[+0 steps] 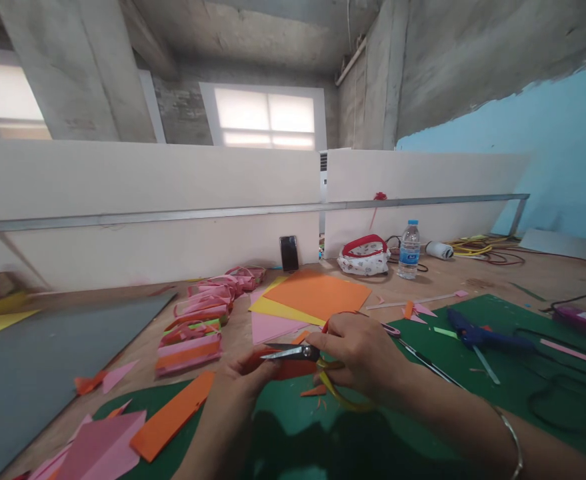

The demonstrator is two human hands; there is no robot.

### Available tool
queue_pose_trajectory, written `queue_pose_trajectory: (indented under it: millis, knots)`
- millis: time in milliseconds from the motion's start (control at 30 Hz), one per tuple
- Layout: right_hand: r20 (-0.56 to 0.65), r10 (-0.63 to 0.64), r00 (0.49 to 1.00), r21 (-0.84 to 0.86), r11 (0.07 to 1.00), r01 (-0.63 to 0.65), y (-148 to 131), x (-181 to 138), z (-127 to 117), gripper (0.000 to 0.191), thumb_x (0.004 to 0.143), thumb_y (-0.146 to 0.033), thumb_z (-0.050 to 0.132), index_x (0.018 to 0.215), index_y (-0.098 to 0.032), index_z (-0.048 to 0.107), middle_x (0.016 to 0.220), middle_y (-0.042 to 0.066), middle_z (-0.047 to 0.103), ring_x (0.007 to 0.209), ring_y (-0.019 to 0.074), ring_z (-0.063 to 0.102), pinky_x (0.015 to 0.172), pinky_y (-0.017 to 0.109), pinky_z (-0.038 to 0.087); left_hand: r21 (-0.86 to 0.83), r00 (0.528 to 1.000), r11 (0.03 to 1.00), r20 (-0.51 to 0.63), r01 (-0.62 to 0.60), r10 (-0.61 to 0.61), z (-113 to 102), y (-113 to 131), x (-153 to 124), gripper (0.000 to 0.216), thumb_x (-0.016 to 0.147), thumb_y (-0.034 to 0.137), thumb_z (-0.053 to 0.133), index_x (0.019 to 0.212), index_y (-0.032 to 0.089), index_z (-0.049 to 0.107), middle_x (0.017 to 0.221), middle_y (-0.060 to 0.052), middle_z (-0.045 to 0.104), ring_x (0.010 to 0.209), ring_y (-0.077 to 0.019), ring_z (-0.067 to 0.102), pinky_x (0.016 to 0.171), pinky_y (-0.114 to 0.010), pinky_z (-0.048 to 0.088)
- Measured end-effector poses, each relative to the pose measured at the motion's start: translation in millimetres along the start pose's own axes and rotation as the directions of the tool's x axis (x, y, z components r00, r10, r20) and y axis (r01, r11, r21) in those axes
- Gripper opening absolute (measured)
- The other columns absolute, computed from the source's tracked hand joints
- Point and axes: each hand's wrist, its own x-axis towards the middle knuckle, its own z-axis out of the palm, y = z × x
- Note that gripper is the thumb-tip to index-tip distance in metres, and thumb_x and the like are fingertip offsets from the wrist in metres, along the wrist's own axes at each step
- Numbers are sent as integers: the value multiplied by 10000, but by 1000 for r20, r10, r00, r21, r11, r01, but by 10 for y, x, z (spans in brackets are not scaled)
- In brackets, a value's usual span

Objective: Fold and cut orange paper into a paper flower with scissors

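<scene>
In the head view my right hand [360, 350] is wrapped round yellow-handled scissors [293, 353], the blades parted and pointing left. My left hand [245, 380] pinches a small orange-red piece of paper [293, 370], which lies just under the blades. Whether the blades touch the paper I cannot tell. Below my hands, small orange scraps [313, 391] rest on a green cutting mat [297, 427]. An orange paper strip [173, 417] lies left of my left wrist, with pink paper sheets [103, 443] beside it.
A row of pink folded paper pieces [190, 350] stands at left. Behind my hands are orange sheets [323, 293] and a phone [289, 253]. To the right lie a blue glue gun [487, 337] and a pen [430, 361]; a water bottle [409, 252] and pouch [364, 257] stand farther back.
</scene>
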Motion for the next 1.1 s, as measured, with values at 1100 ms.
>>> queue_pose_trajectory:
  millis: [1100]
  knots:
    - [232,286,930,786,509,-352,-28,73,-76,295,632,-347,746,822,-148,641,660,-45,441,598,87,384,520,204,302,246,993,964,82,-99,81,46,-6,7,210,617,339,705,755,181,724,789,-50,745,779,-218,659,701,-264,482]
